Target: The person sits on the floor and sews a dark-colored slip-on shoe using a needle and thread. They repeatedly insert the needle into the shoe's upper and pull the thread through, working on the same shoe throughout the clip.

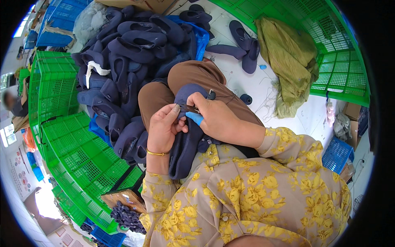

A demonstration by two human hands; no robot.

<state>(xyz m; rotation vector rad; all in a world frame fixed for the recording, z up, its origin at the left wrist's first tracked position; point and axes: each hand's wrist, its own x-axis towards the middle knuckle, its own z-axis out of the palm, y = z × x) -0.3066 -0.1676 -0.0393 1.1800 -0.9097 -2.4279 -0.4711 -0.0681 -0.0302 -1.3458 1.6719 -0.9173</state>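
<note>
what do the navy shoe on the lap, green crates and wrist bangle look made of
Navy shoe: probably knit or felt fabric, matte, no shine. Green crates: likely moulded plastic, slightly glossy, with regular perforated walls. Bangle: seemingly polished metal, from its yellow gleam.

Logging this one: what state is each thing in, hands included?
Navy shoe: in the lap, handled
Small dark tool: gripped; open or shut unclear
Left hand: thumb and finger pinched together at the shoe
Right hand: closed on the tool
Shoe pile: loosely heaped
Olive cloth: crumpled
Gold bracelet: worn
</note>
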